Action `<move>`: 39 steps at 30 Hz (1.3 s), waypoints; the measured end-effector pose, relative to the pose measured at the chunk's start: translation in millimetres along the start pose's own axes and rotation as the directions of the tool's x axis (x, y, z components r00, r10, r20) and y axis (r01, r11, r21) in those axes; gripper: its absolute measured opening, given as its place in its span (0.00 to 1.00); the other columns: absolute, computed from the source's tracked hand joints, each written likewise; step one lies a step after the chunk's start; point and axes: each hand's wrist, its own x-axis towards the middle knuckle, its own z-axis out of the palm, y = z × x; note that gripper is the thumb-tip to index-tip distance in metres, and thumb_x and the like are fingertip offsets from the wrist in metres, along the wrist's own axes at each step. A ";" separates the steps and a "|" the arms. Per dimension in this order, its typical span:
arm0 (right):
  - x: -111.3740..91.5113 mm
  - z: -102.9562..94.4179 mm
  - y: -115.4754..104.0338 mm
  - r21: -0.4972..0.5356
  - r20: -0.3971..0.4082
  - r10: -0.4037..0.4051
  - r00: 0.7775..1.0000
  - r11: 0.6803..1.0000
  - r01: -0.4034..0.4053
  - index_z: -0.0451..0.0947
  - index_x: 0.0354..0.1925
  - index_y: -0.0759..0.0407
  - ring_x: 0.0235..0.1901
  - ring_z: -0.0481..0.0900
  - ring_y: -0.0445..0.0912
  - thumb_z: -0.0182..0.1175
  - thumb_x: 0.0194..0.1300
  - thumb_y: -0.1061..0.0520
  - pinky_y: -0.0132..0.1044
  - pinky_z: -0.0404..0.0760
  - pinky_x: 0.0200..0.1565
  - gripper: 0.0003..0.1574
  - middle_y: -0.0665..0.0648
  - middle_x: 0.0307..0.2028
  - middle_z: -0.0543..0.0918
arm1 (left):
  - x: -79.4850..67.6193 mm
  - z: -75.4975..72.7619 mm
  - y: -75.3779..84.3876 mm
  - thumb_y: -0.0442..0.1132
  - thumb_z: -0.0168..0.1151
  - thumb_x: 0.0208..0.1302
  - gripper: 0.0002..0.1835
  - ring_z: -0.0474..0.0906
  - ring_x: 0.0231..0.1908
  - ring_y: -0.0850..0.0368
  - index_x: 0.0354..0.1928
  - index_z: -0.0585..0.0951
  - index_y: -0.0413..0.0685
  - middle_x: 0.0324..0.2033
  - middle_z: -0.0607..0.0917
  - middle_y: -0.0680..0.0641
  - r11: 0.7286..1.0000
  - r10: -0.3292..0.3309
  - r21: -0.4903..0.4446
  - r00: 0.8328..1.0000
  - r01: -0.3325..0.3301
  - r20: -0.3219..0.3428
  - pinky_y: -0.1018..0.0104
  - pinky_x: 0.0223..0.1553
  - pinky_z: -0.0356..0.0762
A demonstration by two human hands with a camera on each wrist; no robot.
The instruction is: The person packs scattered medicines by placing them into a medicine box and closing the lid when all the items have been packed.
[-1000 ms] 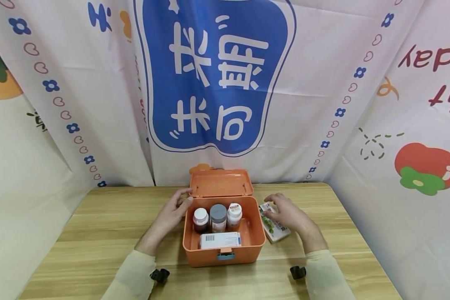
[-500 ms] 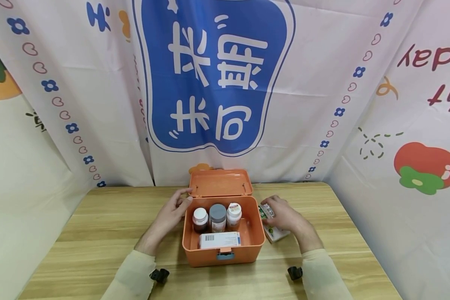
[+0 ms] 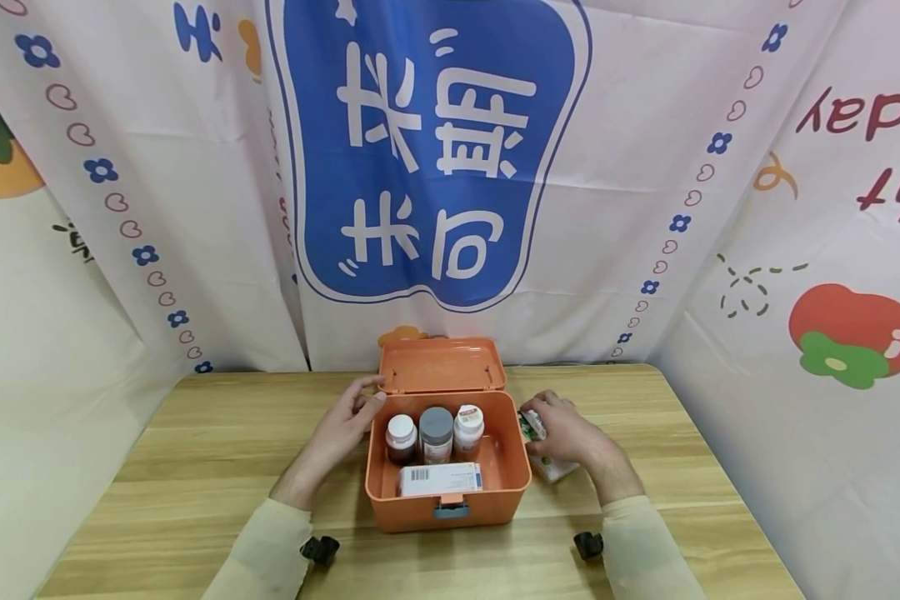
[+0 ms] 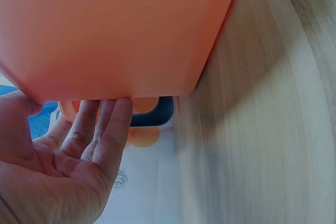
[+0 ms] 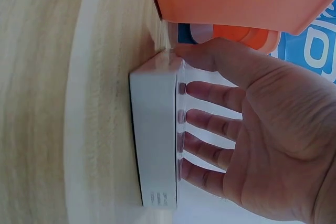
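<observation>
An orange lidded box (image 3: 450, 512) with a blue-grey latch (image 3: 451, 511) stands open at the table's middle. My left hand (image 3: 343, 423) is at its back left corner, the thumb near the rim and the fairly straight fingers (image 4: 116, 129) reaching to the back edge. To the box's right lies a white and green medicine carton (image 5: 152, 140). My right hand (image 3: 567, 433) is over that carton and hides much of it. In the right wrist view, its spread fingertips (image 5: 195, 88) meet the carton's glossy top, while the thumb (image 5: 197, 56) is at one end.
Inside the orange box stand a white-capped brown bottle (image 3: 401, 440), a grey-capped jar (image 3: 437, 435) and a white bottle (image 3: 468, 433). A white carton (image 3: 441, 480) lies along its front wall. The raised lid (image 3: 442, 367) leans near the printed curtain (image 3: 570, 250).
My right hand has come down and slightly left onto the green and white carton, covering more of it. The left hand and the orange box have stayed put.
</observation>
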 end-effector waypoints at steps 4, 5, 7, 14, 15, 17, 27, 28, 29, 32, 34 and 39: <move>0.8 -1.0 -1.3 -0.012 0.004 0.004 1.000 1.000 -0.004 0.78 0.66 0.52 0.64 0.75 0.58 0.78 0.58 0.52 0.57 0.79 0.66 0.39 0.58 0.68 0.76 | -0.8 -0.5 0.9 0.56 0.52 0.82 0.27 0.84 0.54 0.45 0.75 0.70 0.57 0.56 0.85 0.35 1.000 0.000 0.007 1.000 0.000 -0.001 0.58 0.47 0.89; 0.9 -1.3 -1.5 -0.010 0.006 0.009 1.000 1.000 -0.008 0.78 0.66 0.52 0.64 0.75 0.58 0.78 0.58 0.52 0.57 0.78 0.66 0.39 0.58 0.68 0.76 | -0.9 -0.5 0.9 0.57 0.52 0.82 0.27 0.84 0.54 0.45 0.75 0.70 0.57 0.56 0.85 0.35 1.000 0.001 0.010 1.000 -0.001 -0.002 0.58 0.47 0.89; 1.4 -2.4 -1.8 -0.008 0.008 0.013 1.000 1.000 -0.013 0.79 0.66 0.52 0.64 0.75 0.58 0.77 0.59 0.52 0.57 0.79 0.66 0.37 0.58 0.68 0.76 | -1.2 -0.6 0.8 0.57 0.52 0.82 0.26 0.84 0.53 0.46 0.75 0.70 0.57 0.56 0.85 0.35 1.000 0.004 0.015 1.000 -0.004 -0.004 0.59 0.47 0.88; 2.9 -7.4 -0.6 -0.023 -0.012 0.019 1.000 1.000 -0.019 0.79 0.66 0.52 0.62 0.78 0.57 0.72 0.63 0.51 0.55 0.80 0.64 0.33 0.58 0.69 0.77 | -0.9 -0.1 0.4 0.56 0.52 0.82 0.26 0.85 0.53 0.46 0.75 0.70 0.57 0.57 0.85 0.35 1.000 0.009 0.011 1.000 -0.009 0.000 0.60 0.47 0.88; 2.7 -8.2 -0.7 -0.023 -0.018 0.014 1.000 1.000 -0.015 0.79 0.65 0.52 0.62 0.78 0.57 0.72 0.63 0.51 0.55 0.80 0.64 0.33 0.59 0.69 0.77 | -0.9 -0.1 0.3 0.56 0.52 0.82 0.26 0.85 0.54 0.46 0.75 0.70 0.57 0.57 0.85 0.35 1.000 0.010 0.009 1.000 -0.010 0.000 0.60 0.48 0.88; 2.4 -9.7 -0.6 -0.023 -0.029 0.004 1.000 1.000 -0.004 0.79 0.65 0.53 0.62 0.78 0.57 0.72 0.63 0.51 0.55 0.80 0.65 0.32 0.59 0.69 0.78 | -0.8 -0.1 0.1 0.56 0.52 0.82 0.26 0.85 0.54 0.46 0.75 0.70 0.57 0.57 0.85 0.35 1.000 0.010 0.010 1.000 -0.010 0.000 0.60 0.48 0.88; 1.4 -17.2 3.4 -0.032 -0.092 -0.063 0.994 0.998 0.060 0.80 0.63 0.58 0.60 0.80 0.59 0.72 0.60 0.54 0.59 0.81 0.63 0.33 0.61 0.66 0.80 | -0.6 -0.4 -0.3 0.57 0.52 0.82 0.26 0.84 0.55 0.45 0.75 0.70 0.58 0.57 0.85 0.35 1.000 0.003 0.017 1.000 -0.003 -0.002 0.57 0.50 0.89; 1.4 -17.9 3.9 -0.035 -0.102 -0.069 0.992 0.997 0.066 0.80 0.63 0.58 0.60 0.80 0.59 0.72 0.60 0.54 0.59 0.81 0.63 0.33 0.61 0.66 0.80 | -0.6 -0.5 -0.3 0.57 0.52 0.82 0.26 0.84 0.55 0.45 0.75 0.70 0.58 0.58 0.85 0.35 1.000 0.002 0.017 1.000 -0.002 -0.003 0.56 0.50 0.89; 1.1 -19.0 3.9 -0.034 -0.110 -0.072 0.991 0.997 0.069 0.80 0.63 0.58 0.60 0.80 0.59 0.72 0.60 0.54 0.59 0.81 0.63 0.33 0.61 0.66 0.80 | -0.5 -0.5 -0.2 0.57 0.52 0.82 0.26 0.85 0.55 0.45 0.75 0.70 0.58 0.58 0.85 0.35 1.000 0.000 0.019 1.000 0.000 -0.003 0.56 0.50 0.89; 0.6 -22.0 3.7 -0.023 -0.129 -0.070 0.989 0.997 0.068 0.80 0.63 0.57 0.59 0.80 0.58 0.71 0.60 0.53 0.58 0.82 0.61 0.33 0.60 0.67 0.79 | -0.4 -0.5 -0.3 0.58 0.52 0.82 0.26 0.85 0.55 0.45 0.75 0.70 0.58 0.58 0.85 0.35 1.000 -0.001 0.023 1.000 0.001 -0.003 0.57 0.49 0.89; 0.4 -24.4 3.3 -0.014 -0.140 -0.068 0.988 0.998 0.067 0.80 0.64 0.56 0.58 0.80 0.57 0.71 0.60 0.53 0.57 0.82 0.60 0.33 0.60 0.68 0.79 | -0.2 -0.5 -0.5 0.58 0.52 0.82 0.26 0.85 0.55 0.45 0.75 0.70 0.58 0.58 0.85 0.35 1.000 0.001 0.025 1.000 -0.001 -0.006 0.57 0.49 0.89; 0.1 -31.2 1.4 -0.015 -0.161 -0.078 0.984 0.997 0.077 0.80 0.64 0.55 0.59 0.79 0.59 0.72 0.60 0.54 0.58 0.82 0.61 0.34 0.61 0.69 0.78 | -0.5 -0.7 -0.2 0.58 0.52 0.82 0.27 0.85 0.55 0.45 0.75 0.70 0.58 0.57 0.86 0.35 1.000 0.009 0.028 1.000 -0.008 -0.005 0.57 0.49 0.88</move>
